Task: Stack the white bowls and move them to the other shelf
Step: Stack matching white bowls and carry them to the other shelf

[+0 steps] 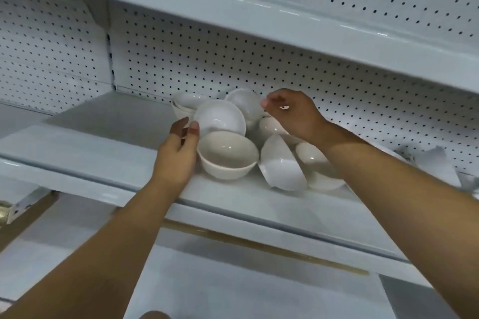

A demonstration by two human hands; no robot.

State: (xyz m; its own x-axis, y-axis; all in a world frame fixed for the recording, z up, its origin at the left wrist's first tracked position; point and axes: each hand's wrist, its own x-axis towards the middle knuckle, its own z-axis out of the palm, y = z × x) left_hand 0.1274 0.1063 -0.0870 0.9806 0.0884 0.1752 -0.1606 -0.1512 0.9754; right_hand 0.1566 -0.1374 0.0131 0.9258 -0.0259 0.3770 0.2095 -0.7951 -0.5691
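Several white bowls lie in a loose heap on the middle shelf (pixel 103 142). An upright bowl (pixel 228 156) stands at the front. A tilted bowl (pixel 220 116) leans just behind it, and another tilted bowl (pixel 246 103) rests against the pegboard. One bowl (pixel 281 163) lies on its side to the right. My left hand (pixel 178 153) touches the left side of the upright bowl, with its thumb against the tilted bowl's rim. My right hand (pixel 293 114) hovers over the back of the heap, fingers bent, and hides part of the bowls beneath it.
A white pegboard (pixel 285 72) backs the shelf. An upper shelf (pixel 233 13) overhangs closely above. A lower shelf (pixel 233 280) lies below. Crumpled white paper (pixel 440 166) lies at the right end of the middle shelf.
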